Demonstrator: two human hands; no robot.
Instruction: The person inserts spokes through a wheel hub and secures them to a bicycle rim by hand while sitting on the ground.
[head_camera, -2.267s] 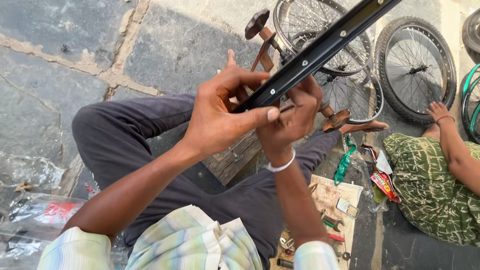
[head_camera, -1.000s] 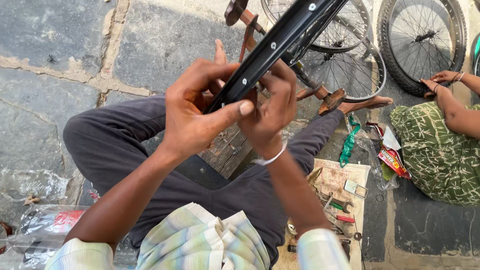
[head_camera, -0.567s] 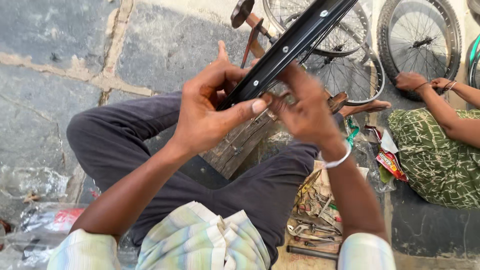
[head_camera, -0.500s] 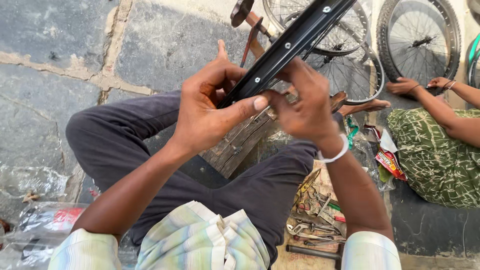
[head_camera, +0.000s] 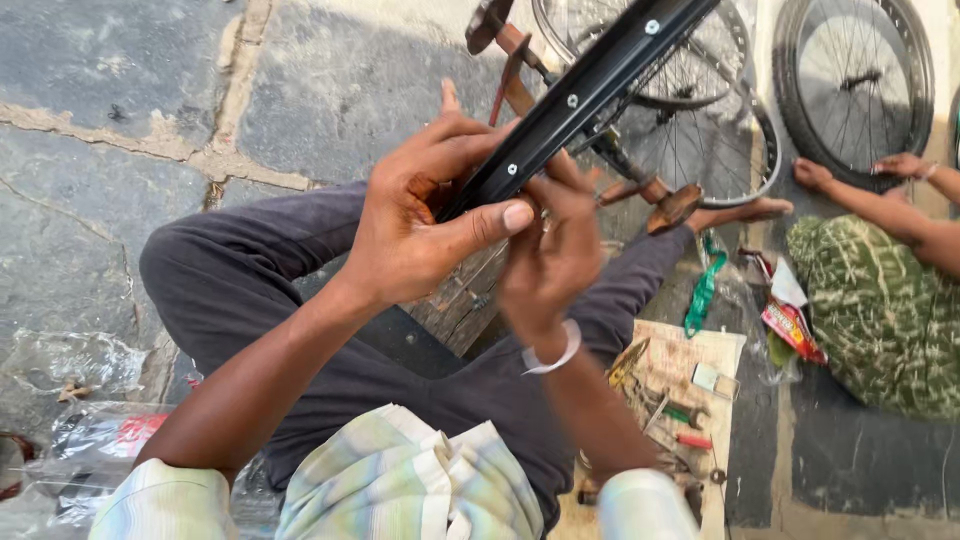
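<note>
A black bicycle wheel rim (head_camera: 590, 90) with small silver spoke nipples runs diagonally from the centre to the top right. My left hand (head_camera: 420, 220) wraps around its lower end, thumb laid along the rim's edge. My right hand (head_camera: 548, 255), wearing a white wristband, is curled just under the rim beside the left thumb, fingers pinched at the rim's inner side; whatever small part it pinches is hidden. Both hands hover over my lap in dark grey trousers (head_camera: 250, 290).
Two spoked bicycle wheels (head_camera: 850, 90) lie on the stone floor at top right. Another person in green patterned clothing (head_camera: 880, 310) sits at the right, hands near a wheel. Hand tools lie on a cardboard sheet (head_camera: 680, 380); plastic bags (head_camera: 80, 400) lie lower left.
My right hand swung out to the right of the rim and has come back under it, close to my left thumb. The rim stays in my left hand.
</note>
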